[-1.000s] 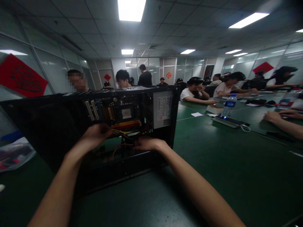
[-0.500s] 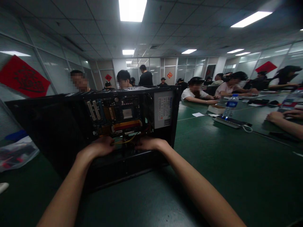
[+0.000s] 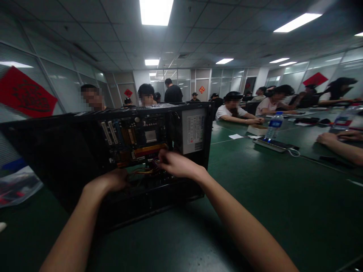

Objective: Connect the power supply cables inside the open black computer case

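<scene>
An open black computer case (image 3: pixel 150 202) stands in front of me with its inside facing me. Within it are a motherboard (image 3: pixel 151 136) and a grey power supply (image 3: pixel 193 132) at the upper right. Thin yellow and dark power cables (image 3: pixel 141 171) stretch between my hands in the lower part of the case. My left hand (image 3: pixel 113 179) is closed at their left end, its fingertips in shadow. Curled round the wires at their right end, my right hand (image 3: pixel 177 163) is just under the gold-coloured slot of the board. The fingertips are partly blurred.
The case stands on a green table (image 3: pixel 241 196). To the left lies a clear plastic bag (image 3: pixel 19 185). A water bottle (image 3: pixel 274 126) stands on a flat device (image 3: pixel 272 145) at the right, near a small box (image 3: pixel 256 129). Several people sit around; another person's hand (image 3: pixel 326 139) rests at far right.
My right hand has risen toward the board, drawing the right end of the cables up. My left hand has dropped slightly and shifted left. The view has turned a little.
</scene>
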Demonstrator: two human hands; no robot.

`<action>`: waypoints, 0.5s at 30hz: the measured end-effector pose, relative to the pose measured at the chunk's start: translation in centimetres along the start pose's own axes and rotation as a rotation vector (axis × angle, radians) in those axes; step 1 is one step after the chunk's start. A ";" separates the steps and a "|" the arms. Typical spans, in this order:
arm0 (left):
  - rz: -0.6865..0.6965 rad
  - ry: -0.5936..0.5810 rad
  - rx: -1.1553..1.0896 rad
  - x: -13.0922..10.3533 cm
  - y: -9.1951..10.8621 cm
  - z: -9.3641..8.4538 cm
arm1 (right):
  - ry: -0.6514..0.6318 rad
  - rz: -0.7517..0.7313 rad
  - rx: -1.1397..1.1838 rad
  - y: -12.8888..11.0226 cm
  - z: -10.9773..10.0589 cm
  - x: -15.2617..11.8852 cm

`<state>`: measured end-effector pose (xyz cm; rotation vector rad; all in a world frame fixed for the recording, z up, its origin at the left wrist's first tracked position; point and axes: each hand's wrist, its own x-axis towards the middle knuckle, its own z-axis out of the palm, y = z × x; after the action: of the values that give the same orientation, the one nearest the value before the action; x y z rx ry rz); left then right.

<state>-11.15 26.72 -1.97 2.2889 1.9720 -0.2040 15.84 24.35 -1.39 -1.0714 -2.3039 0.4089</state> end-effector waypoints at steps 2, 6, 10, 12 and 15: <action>0.026 -0.055 -0.012 -0.1 0.2 -0.4 | 0.119 -0.033 0.070 -1.0 0.1 0.1; 0.174 0.072 -0.117 -1.1 0.8 -1.3 | 0.210 -0.041 0.307 -2.7 -0.1 0.1; 0.434 0.116 -0.273 -2.6 2.9 -2.3 | 0.190 -0.041 0.391 -4.1 -1.3 -0.8; 0.473 0.079 -0.291 -3.0 4.2 -2.4 | 0.122 -0.036 0.400 -4.6 -2.1 -1.4; 0.422 0.075 -0.289 -3.0 5.3 -2.1 | -0.007 -0.064 0.356 -5.3 -3.2 -2.4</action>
<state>-6.33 23.35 0.59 2.4661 1.3851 0.1950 15.84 19.27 2.92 -0.8187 -2.1567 0.7637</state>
